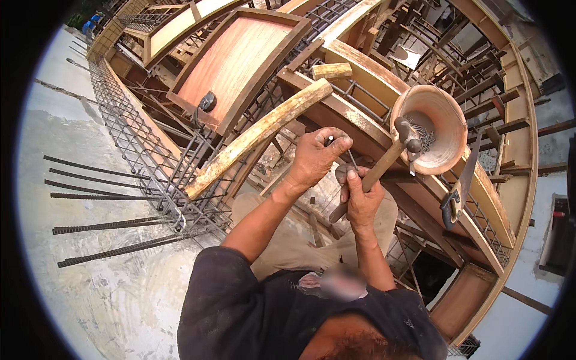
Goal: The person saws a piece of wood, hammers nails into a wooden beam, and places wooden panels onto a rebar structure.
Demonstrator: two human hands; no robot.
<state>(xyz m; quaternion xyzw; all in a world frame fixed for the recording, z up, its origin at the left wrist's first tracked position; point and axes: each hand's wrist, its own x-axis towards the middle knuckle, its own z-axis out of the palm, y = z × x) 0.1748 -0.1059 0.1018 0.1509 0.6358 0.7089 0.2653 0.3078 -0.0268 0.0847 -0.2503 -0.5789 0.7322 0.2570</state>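
My left hand (pixel 316 157) is closed in a pinch, thumb against fingers, with a thin grey nail (pixel 352 158) slanting from it toward my right hand. A small pale round spot shows at the left fingertips. In my right hand (pixel 365 201) is a hammer (pixel 387 162), gripped along its wooden handle, its metal head up and to the right, overlapping the rim of a clay-coloured bucket (pixel 435 99). Several loose nails (pixel 426 133) lie in that bucket. Something grey by the right fingertips is too unclear to name.
A handsaw (pixel 462 189) rests at the right by timber formwork (pixel 360 120). A rough yellowish plank (pixel 258 138) lies slanted ahead on the left, near a wooden panel (pixel 237 60) with a dark object (pixel 207 101). Rebar ends (pixel 99 225) jut over the concrete (pixel 90 288).
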